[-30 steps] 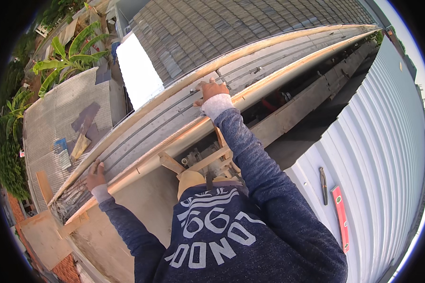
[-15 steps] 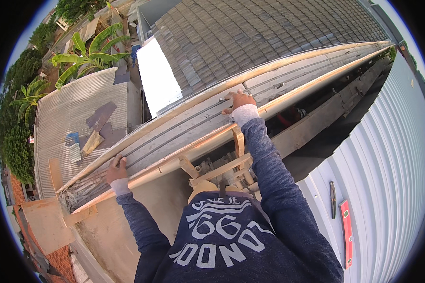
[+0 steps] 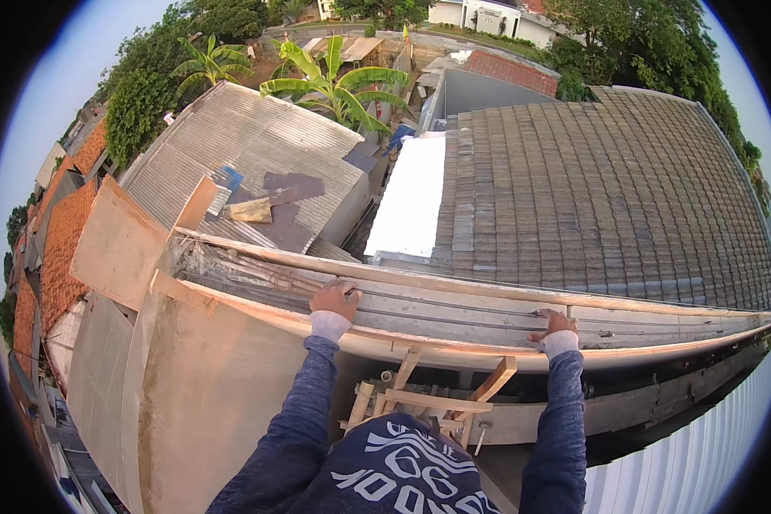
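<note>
Long thin steel bars [image 3: 463,313] run lengthwise in a narrow concrete-grey trough between two timber edge boards. Over the trough's left part, my left hand [image 3: 335,300] is closed around a bar, fingers curled and palm down. Farther right, my right hand [image 3: 555,325] grips the bars too, its thumb on the near side and fingers on the far side. The undersides of both hands are hidden. The near edge board [image 3: 420,343] passes beneath my wrists, and the far edge board [image 3: 454,281] lies just beyond my hands.
Below me stand timber braces [image 3: 437,400] beside a dark gap. A plywood sheet [image 3: 120,244] rises at the trough's left end. Beyond lie a tiled roof [image 3: 591,197], a corrugated roof [image 3: 223,163] and a bright white panel [image 3: 409,201]. Ribbed metal roofing [image 3: 685,467] is at lower right.
The view has swung, so the trough now crosses nearly level and more of the surroundings shows at the far side. Both hands remain at the bars, and the pen-like tool and red level left view.
</note>
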The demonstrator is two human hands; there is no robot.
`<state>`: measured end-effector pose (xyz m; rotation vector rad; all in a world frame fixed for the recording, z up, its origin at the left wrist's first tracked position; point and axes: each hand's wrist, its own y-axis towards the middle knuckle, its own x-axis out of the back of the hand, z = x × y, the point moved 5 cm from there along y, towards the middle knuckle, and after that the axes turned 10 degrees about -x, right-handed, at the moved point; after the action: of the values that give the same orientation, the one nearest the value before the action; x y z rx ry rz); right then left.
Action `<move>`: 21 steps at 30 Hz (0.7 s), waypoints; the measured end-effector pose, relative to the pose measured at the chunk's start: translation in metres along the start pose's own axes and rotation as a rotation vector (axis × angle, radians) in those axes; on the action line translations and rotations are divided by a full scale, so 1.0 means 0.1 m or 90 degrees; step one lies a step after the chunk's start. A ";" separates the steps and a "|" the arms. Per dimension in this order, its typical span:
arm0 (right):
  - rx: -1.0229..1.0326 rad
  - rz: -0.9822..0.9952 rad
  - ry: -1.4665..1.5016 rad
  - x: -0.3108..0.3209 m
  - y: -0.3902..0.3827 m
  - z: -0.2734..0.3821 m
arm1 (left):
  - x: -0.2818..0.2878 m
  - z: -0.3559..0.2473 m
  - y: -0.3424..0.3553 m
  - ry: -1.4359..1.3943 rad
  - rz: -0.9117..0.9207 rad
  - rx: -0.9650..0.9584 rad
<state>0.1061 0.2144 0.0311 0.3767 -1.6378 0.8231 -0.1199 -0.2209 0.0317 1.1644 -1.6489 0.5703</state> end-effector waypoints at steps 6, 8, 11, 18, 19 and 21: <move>0.034 -0.003 -0.008 -0.16 0.21 0.03 | -0.11 0.08 -0.01 -0.010 -0.016 -0.007; 0.039 -0.027 -0.008 -0.21 0.24 0.02 | -0.06 0.05 0.00 -0.014 -0.013 -0.013; 0.033 -0.052 -0.058 -0.23 0.25 0.10 | -0.02 0.03 -0.01 -0.037 0.015 0.008; 0.029 -0.038 -0.076 -0.28 0.27 0.19 | -0.03 0.01 -0.04 -0.012 -0.010 -0.021; 0.031 -0.023 -0.076 -0.27 0.27 0.22 | -0.04 0.03 -0.05 -0.009 -0.014 -0.021; 0.030 -0.003 -0.078 -0.25 0.30 0.23 | -0.02 0.02 -0.05 -0.010 0.006 -0.014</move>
<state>0.0765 0.2147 -0.0024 0.4715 -1.7320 0.8498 -0.1165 -0.2241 0.0282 1.1484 -1.6709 0.5486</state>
